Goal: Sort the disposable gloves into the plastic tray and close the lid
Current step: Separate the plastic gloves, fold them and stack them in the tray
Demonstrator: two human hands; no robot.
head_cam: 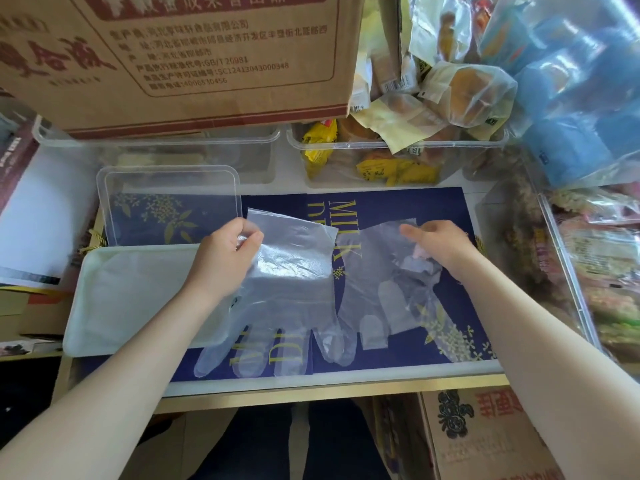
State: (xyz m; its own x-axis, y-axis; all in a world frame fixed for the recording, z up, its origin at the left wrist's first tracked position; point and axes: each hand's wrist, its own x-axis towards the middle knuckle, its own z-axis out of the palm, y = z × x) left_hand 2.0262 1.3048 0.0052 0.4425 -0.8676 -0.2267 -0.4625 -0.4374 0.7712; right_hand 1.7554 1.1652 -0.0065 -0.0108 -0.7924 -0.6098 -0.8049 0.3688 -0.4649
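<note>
Here the left hand is pinching one glove by its cuff to lift it, while the right hand is gripping another glove, fingers curled.

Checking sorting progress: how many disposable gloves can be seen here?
2. One glove is pinched at its cuff by the left hand, beside the white tray. The other glove is held by the right hand. More may lie unseen inside the tray.

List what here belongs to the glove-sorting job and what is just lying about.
Belongs to the job:
left glove, pinched by the left hand
right glove, held by the right hand
white tray
clear lid

Just lying about:
cardboard box
snack bin
blue packets
blue gift box underneath
</note>
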